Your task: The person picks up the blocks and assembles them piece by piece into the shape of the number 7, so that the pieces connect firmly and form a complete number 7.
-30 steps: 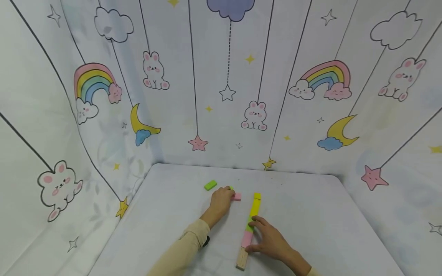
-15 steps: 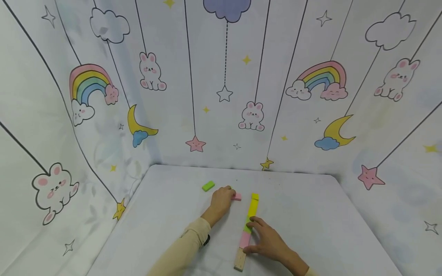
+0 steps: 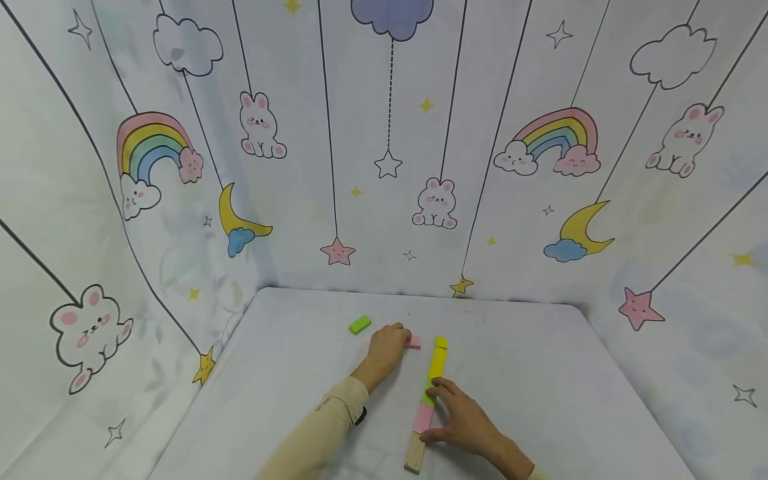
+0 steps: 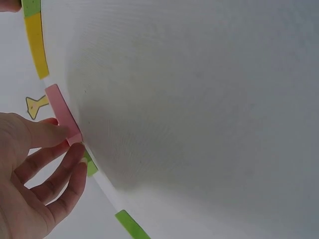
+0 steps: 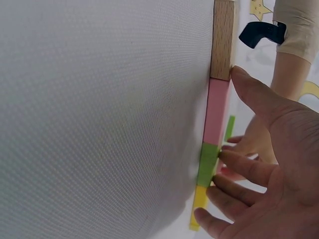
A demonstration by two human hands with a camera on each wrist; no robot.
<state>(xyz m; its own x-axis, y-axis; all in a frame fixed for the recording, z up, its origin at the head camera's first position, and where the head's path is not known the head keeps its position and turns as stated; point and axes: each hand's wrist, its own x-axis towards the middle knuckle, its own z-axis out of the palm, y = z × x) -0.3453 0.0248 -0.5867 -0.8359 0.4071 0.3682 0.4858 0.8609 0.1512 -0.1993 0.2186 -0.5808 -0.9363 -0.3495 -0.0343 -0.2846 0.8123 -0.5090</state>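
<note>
My left hand (image 3: 387, 350) pinches a pink block (image 4: 61, 107) between thumb and fingers, low on the table. Just behind those fingers, a green block (image 4: 91, 168) is partly covered. A row of blocks runs away from me: a bare wood block (image 3: 414, 453), a pink one (image 3: 423, 418), a green one (image 3: 429, 395) and a yellow one (image 3: 437, 365), with another yellow piece (image 3: 441, 343) at the far end. My right hand (image 3: 471, 420) rests along the row's right side, fingers spread. Its thumb touches near the wood block; its fingertips lie at the green block (image 5: 207, 164).
A loose green block (image 3: 360, 325) lies left of my left hand. The white table (image 3: 540, 387) meets a printed fabric backdrop (image 3: 288, 200) at the back and sides. A dark band (image 5: 264, 33) sits at the left sleeve cuff.
My left hand and its pink block have shifted slightly right, towards the row. The green block behind that hand has gone out of sight in the head view. My right hand stays beside the row.
</note>
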